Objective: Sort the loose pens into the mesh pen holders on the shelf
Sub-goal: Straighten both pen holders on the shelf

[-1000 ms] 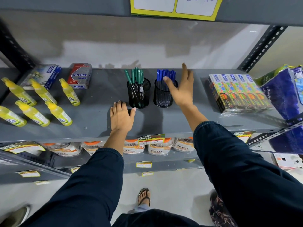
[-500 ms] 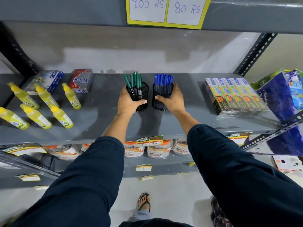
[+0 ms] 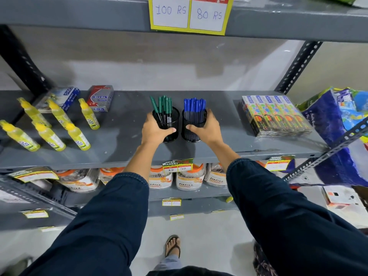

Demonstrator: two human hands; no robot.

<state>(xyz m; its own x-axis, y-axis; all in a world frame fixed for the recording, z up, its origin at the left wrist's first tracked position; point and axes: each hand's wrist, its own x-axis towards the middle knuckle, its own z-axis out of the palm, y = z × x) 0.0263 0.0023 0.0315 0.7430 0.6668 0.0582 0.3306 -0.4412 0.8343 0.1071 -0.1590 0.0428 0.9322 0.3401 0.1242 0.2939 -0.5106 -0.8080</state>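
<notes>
Two black mesh pen holders stand side by side in the middle of the grey shelf (image 3: 123, 148). The left holder (image 3: 170, 120) has several green pens (image 3: 164, 105) upright in it. The right holder (image 3: 192, 134) holds several blue pens (image 3: 194, 106). My left hand (image 3: 154, 130) wraps the left holder from its left side, thumb across the front. My right hand (image 3: 208, 129) wraps the right holder from its right side, thumb on the front. No loose pens lie on the shelf.
Several yellow bottles (image 3: 57, 124) lie at the shelf's left, with two small boxes (image 3: 100, 97) behind them. A wrapped pack of colourful boxes (image 3: 275, 114) sits at the right, bags (image 3: 342, 124) beyond it. A price sign (image 3: 190, 13) hangs on the shelf above.
A second ago both hands were open, the left flat on the shelf, the right behind the blue holder. They moved onto the two holders and closed around them.
</notes>
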